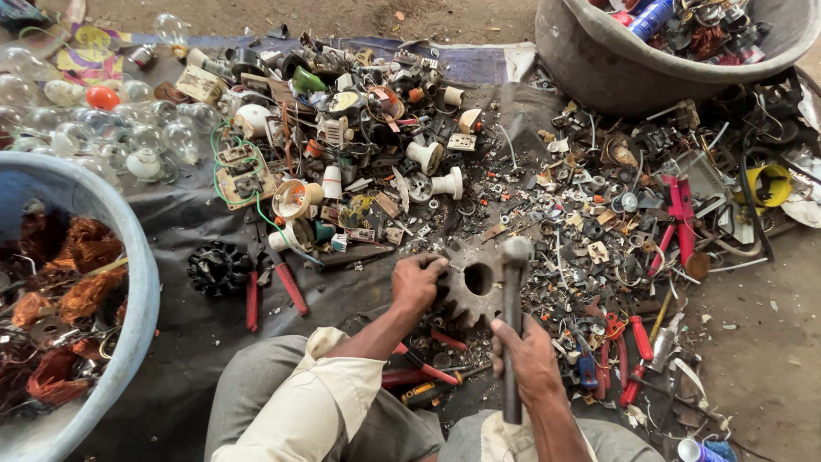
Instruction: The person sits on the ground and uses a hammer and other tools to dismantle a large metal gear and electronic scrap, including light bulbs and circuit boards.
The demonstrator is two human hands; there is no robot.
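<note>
Grey tub [590, 68], upper right, scrap-filled; blue tub [128, 257], left edge, copper windings inside; toothed metal gear [472, 287], lower centre, flat on dark sheet; hammer [511, 334] clamped in right hand [528, 355], head beside gear; left hand [416, 282] closed fingers pressing gear's left rim.

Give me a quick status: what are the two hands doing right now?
Left hand pressed on the big gear. Right hand gripping the hammer, head resting over the gear. Loose scrap bits crowd all around.
</note>
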